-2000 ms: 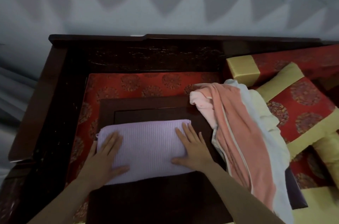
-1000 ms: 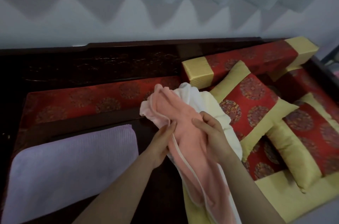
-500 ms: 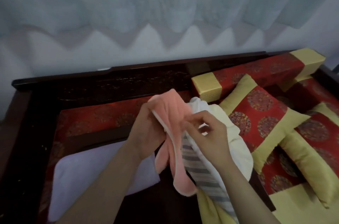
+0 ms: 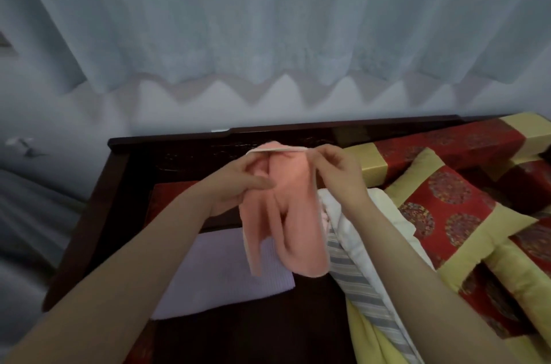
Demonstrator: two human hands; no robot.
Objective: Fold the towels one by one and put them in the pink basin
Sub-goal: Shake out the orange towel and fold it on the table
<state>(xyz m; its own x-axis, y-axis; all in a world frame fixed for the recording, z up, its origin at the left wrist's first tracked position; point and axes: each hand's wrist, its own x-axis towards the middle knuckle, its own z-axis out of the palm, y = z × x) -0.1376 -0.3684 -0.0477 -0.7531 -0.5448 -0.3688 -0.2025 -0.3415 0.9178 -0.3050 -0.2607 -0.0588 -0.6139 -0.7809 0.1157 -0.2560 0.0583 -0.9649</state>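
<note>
A peach towel [image 4: 293, 214] hangs in the air between two bare hands, raised above a dark wooden table [image 4: 253, 331] that sits on a carved wooden bench. The left hand [image 4: 238, 184] pinches the towel's upper edge at its left end, thumb and fingers closed on the cloth. The right hand [image 4: 337, 171] grips the same pale-trimmed edge at its right end, fingertips clenched on the hem. That edge runs nearly level between the two hands, while the rest of the towel droops in loose, bunched folds, its lowest part dangling over the table without clearly touching it.

Below and to the left of the hanging cloth, a lilac towel [image 4: 226, 277] lies folded flat on the table, partly hidden by the left forearm. To the right, under the right forearm, sits a heap of unfolded laundry: a white towel [image 4: 384, 214] bunched on top, a grey-and-white striped towel [image 4: 357, 286] trailing down toward the camera, and a pale yellow cloth [image 4: 369, 339] beneath them at the table's edge.

Red cushions [image 4: 447, 208] with round patterns and gold borders crowd the bench [image 4: 119, 172] on the right, and a matching red pad shows beneath the table on the left. Behind the bench, a pale curtain [image 4: 268, 20] with a scalloped hem hangs against the wall. No pink basin appears in this view.
</note>
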